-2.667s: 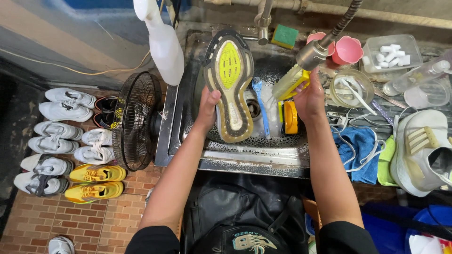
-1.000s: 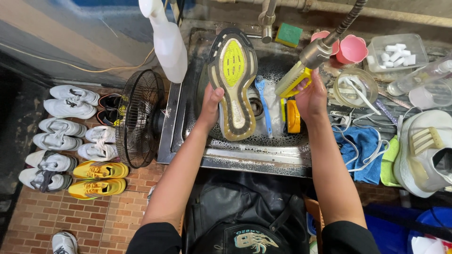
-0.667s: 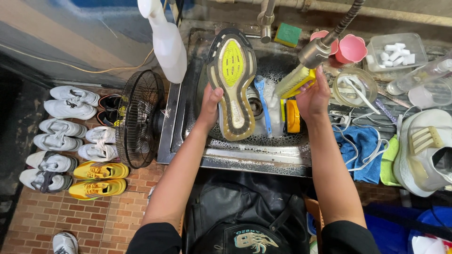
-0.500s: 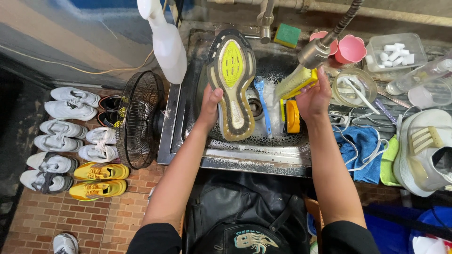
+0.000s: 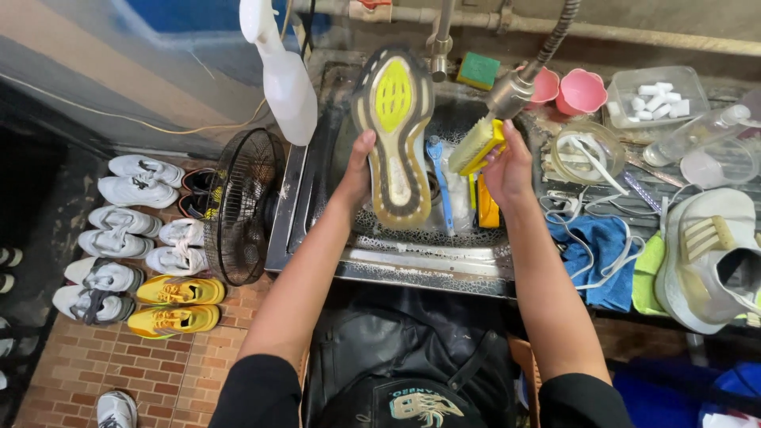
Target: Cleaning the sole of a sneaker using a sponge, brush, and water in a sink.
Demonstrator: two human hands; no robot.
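Head view: against the frames before, little has changed. The left hand (image 5: 354,176) holds the shoe (image 5: 394,135) sole-up over the sink (image 5: 317,198) as it did, and the right hand (image 5: 507,162) has kept the yellow brush (image 5: 476,146) under the spray head (image 5: 510,93) of the hose, the brush now perhaps slightly nearer that nozzle.

The left arm reaches straight forward from the near edge of the sink, the wrist bent back, the fingers closed around the heel end of the shoe and the thumb up along its left side. The shoe stands nearly upright over the middle of the basin, toe toward the far edge beside the tap (image 5: 439,47), its yellow and pale sole facing the camera.

The right arm comes in from the near right corner, the hand closed on the handle of the brush, bristles to the left, just right of the shoe and not touching it. A blue toothbrush (image 5: 437,182) lies in the basin between the two.

On the counter by the right edge lie a blue cloth (image 5: 598,261) and a white sneaker (image 5: 705,254); a black fan (image 5: 238,206) stands against the left edge, with pairs of shoes (image 5: 135,238) on the floor beyond
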